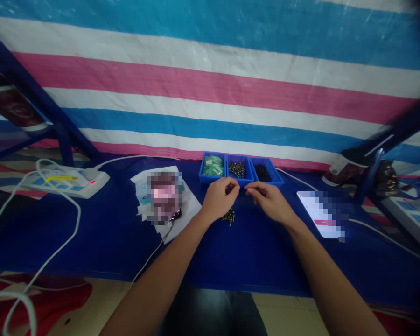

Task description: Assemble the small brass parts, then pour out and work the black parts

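At a blue workbench [262, 266], we look down past a dark-clothed lap [213, 312] and two bare forearms reaching forward. A small heap of brass-toned and dark metal pieces [228, 215] lies on the bench top, partly hidden behind the left wrist.

Just beyond, we find the left hand [220, 197] curled, its thumb and forefinger brought together at the tips. The right hand [269, 200] faces it, also curled, thumb and forefinger pinched close; the two sets of fingertips are near each other with a narrow gap between. Whether either pinch grips a tiny piece, we cannot tell at this size.

To the right of the hands we see a lit smartphone [318, 217] lying flat; to the left, white paper [191, 210] lies beneath a pixelated item with a white cable plugged in beside it.

Past the fingers stand three blue bins [206, 179] side by side: green pieces [213, 165] in the left, metal pieces like the heap's in the middle, black pieces [262, 172] in the right. Behind everything, we see a striped sheet [210, 88] in blue, white and pink.
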Action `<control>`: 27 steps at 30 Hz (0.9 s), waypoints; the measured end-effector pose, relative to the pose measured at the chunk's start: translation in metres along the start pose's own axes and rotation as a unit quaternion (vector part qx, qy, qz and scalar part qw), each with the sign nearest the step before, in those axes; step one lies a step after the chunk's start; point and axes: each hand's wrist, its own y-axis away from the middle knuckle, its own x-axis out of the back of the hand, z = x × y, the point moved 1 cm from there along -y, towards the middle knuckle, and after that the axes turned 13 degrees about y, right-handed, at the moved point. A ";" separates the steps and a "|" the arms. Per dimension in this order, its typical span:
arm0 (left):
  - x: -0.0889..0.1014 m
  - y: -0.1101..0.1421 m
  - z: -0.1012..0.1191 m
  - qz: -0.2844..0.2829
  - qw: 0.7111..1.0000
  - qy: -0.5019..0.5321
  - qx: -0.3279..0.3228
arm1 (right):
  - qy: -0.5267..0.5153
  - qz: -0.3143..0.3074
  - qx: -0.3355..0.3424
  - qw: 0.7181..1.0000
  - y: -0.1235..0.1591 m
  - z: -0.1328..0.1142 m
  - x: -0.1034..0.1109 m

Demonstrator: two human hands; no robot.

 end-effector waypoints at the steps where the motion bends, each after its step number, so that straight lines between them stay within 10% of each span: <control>1: -0.001 0.001 0.000 -0.006 1.000 -0.006 -0.006 | -0.016 0.009 -0.003 1.000 -0.001 0.000 0.001; 16: -0.005 0.007 0.003 -0.055 0.995 -0.064 -0.048 | -0.214 -0.015 -0.098 0.972 -0.002 -0.006 -0.010; 27: -0.005 0.005 0.006 -0.031 0.995 -0.057 -0.070 | -0.182 0.028 -0.043 0.982 -0.002 -0.005 -0.011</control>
